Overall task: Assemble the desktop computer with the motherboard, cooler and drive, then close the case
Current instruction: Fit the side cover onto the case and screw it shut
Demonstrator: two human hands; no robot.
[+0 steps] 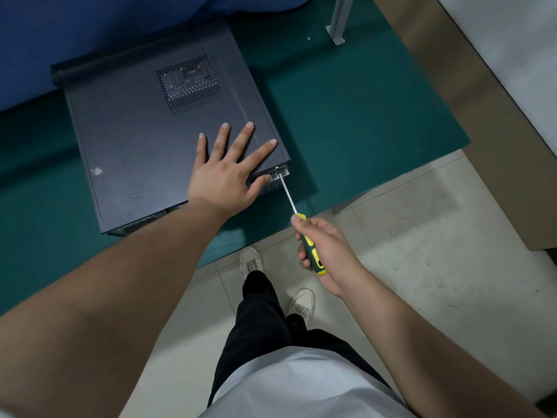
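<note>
A dark grey desktop computer case (pixel 135 140) lies flat on the green mat, its side panel with a perforated vent (pixel 188 84) facing up and in place. My left hand (pixel 229 167) presses flat on the panel near its right rear corner, fingers spread, thumb over the rear edge. My right hand (pixel 324 251) grips the green and yellow handle of a screwdriver (pixel 312 251). Its metal shaft runs up and left, and the tip touches the case's rear edge at the right corner (pixel 278 169). The case's inside is hidden.
The green mat (pixel 361 116) covers the workbench, whose front edge runs diagonally just below the case. A metal post foot (pixel 336 36) stands at the back. A blue cloth (pixel 60 31) lies behind the case. My legs and white shoes stand on the tiled floor (pixel 422 236).
</note>
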